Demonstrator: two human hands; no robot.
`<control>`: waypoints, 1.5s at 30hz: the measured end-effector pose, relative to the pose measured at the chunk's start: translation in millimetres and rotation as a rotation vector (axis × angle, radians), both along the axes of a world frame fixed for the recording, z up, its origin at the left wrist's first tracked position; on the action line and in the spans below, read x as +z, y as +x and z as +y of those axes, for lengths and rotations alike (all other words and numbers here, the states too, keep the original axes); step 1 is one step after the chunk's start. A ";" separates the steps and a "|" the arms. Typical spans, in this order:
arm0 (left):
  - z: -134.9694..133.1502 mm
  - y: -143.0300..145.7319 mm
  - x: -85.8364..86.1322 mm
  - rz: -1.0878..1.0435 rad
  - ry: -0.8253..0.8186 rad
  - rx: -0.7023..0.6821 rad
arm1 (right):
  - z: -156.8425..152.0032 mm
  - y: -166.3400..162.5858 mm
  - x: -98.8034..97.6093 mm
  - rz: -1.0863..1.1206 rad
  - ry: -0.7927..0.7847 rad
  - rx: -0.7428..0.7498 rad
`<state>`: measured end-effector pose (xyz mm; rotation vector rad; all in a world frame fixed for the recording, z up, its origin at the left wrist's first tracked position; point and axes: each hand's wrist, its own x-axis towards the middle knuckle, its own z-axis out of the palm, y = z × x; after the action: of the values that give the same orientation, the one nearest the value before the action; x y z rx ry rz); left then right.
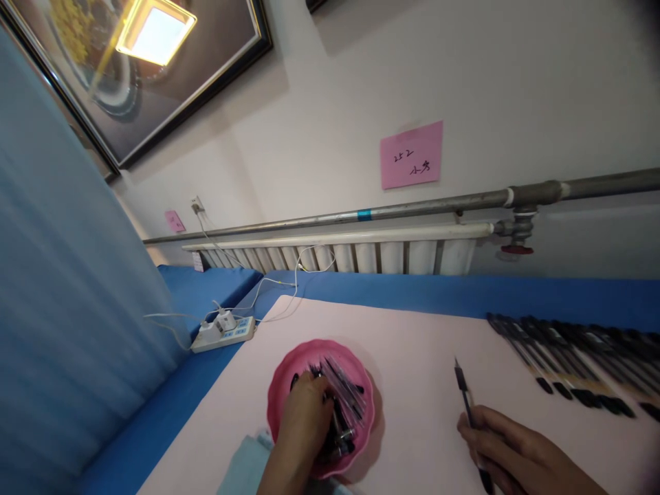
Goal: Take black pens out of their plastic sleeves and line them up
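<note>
My right hand (508,447) is closed around a ballpoint pen (467,402), held tip up over the pink sheet. The pen has a bare tip, a black grip, a clear barrel and a black lower end. My left hand (306,412) reaches down into a pink scalloped bowl (365,440), its fingers curled among pen parts. Clear tubes (343,388) and black pieces lie in the bowl. Whatever the left fingers grip is hidden. To the right of my right hand, several pens (567,364) with black ends lie side by side in a slanting row.
A pink sheet (412,378) covers much of the blue surface (433,292). At the left stands a white power strip (227,335) with plugs and cables. A light-blue cloth (245,464) lies by the bowl. Behind are a radiator (392,258) and a pipe (320,220); a blue curtain (67,275) hangs left.
</note>
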<state>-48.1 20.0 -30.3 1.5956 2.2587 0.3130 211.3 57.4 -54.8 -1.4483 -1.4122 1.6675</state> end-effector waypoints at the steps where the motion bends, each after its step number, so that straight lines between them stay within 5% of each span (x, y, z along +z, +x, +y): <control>1: -0.7 0.4 0.4 0.000 0.000 -0.005 | -0.2 -0.2 0.3 -0.001 0.009 0.000; 23: -1.0 4.5 2.7 0.069 0.030 -0.009 | 0.7 3.2 -4.8 0.006 0.093 0.070; 35: -9.6 0.4 17.6 -0.191 0.160 0.024 | -1.4 1.7 -2.3 -0.002 0.104 0.055; 45: -11.1 -5.8 11.6 -0.314 0.155 0.078 | -2.8 1.2 3.8 -0.053 0.103 0.070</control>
<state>-53.9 8.9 -18.8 1.4153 2.0976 0.7222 212.5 54.6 -51.1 -1.4098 -1.5704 1.5840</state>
